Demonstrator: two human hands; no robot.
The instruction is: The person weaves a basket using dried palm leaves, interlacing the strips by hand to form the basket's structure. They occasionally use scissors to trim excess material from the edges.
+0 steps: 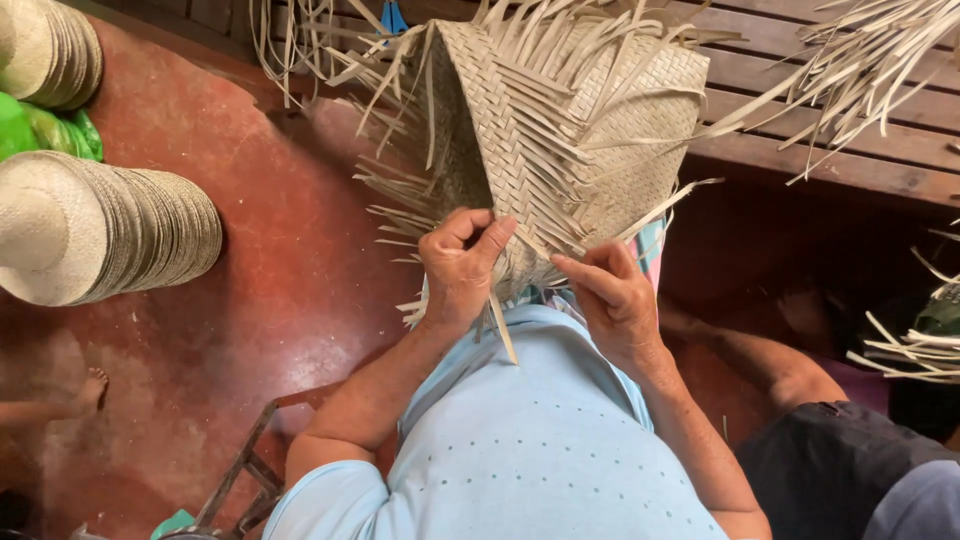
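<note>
Both hands are on a half-woven palm-leaf hat (560,130) up at 12 o'clock – left hand (460,265) pinching a loose strip, fingers tight, right hand (615,300) with fingers narrow, pressing the weave's edge. Stack of finished hats (100,235) sits at 9 o'clock on the red floor (290,300).

A worn, reddish-brown polished cement floor (270,290) spreads underfoot, scuffed pale in patches and catching soft daylight. Along the far side runs a dark brown wooden plank bench (830,150). At the left, two stacks of pale woven straw hats (110,230) lie beside a bright green plastic bag (40,130).
</note>
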